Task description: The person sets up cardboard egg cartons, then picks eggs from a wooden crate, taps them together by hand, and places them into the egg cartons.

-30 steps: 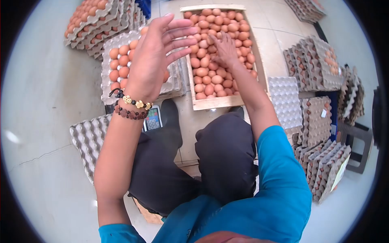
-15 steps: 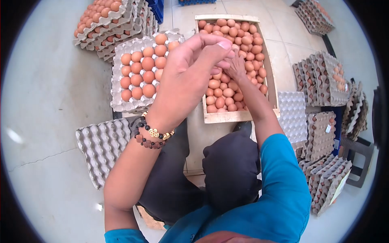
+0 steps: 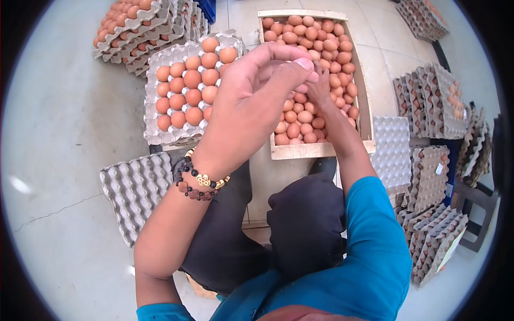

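Note:
My left hand (image 3: 257, 101), with beaded bracelets (image 3: 201, 182) at the wrist, is raised close to the camera. Its fingers curl in toward the thumb, and whatever may lie inside is hidden. Beyond it, my right hand (image 3: 320, 92) reaches down among brown eggs (image 3: 305, 116) in a wooden crate (image 3: 321, 151). My left fingertips cover part of the right hand, so its grip does not show clearly. Left of the crate, a grey egg tray (image 3: 152, 120) holds rows of brown eggs (image 3: 193, 79) on top of a stack. Its right side is partly behind my left hand.
An upturned grey tray (image 3: 134, 187) lies on the floor at left. Stacked trays with eggs (image 3: 131, 40) stand at the back left. More tray stacks (image 3: 431, 101) line the right side, near a pale tray (image 3: 391, 152) beside the crate. My knees are close below the crate.
My right hand has shifted slightly right over the eggs in the crate. My left hand keeps its curled shape. The whole view has moved a little.

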`<state>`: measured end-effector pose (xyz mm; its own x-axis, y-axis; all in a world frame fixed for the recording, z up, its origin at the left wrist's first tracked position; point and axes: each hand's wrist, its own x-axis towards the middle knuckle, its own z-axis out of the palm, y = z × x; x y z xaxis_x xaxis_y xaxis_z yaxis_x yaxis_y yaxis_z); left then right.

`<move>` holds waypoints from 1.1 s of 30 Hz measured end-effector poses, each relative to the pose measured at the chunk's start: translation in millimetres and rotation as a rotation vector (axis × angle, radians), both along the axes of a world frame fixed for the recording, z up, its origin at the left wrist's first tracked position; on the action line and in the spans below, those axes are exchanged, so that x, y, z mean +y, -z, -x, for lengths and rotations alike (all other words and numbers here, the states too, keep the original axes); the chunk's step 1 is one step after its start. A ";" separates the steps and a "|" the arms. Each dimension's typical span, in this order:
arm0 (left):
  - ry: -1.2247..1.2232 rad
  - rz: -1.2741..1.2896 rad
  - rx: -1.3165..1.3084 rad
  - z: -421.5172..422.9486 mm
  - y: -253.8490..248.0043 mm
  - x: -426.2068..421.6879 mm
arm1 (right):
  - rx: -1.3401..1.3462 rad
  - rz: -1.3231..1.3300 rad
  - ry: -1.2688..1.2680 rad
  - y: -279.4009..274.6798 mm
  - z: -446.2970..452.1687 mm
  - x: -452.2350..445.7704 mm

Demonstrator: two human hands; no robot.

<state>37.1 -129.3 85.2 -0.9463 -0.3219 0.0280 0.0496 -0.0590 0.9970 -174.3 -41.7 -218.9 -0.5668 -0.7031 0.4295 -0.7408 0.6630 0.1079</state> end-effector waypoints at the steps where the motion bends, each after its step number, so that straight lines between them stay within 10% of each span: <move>1: 0.001 -0.004 -0.002 -0.3 1.1 0.6 | 0.009 0.013 0.004 0.6 1.5 0.3; 24: -0.031 -0.029 -0.006 1.6 6.7 -3.7 | -0.137 0.098 -0.049 -15.0 -6.3 -1.9; 33: -0.105 -0.254 -0.308 6.1 32.0 6.6 | -0.637 0.943 -0.367 -172.3 -59.6 30.3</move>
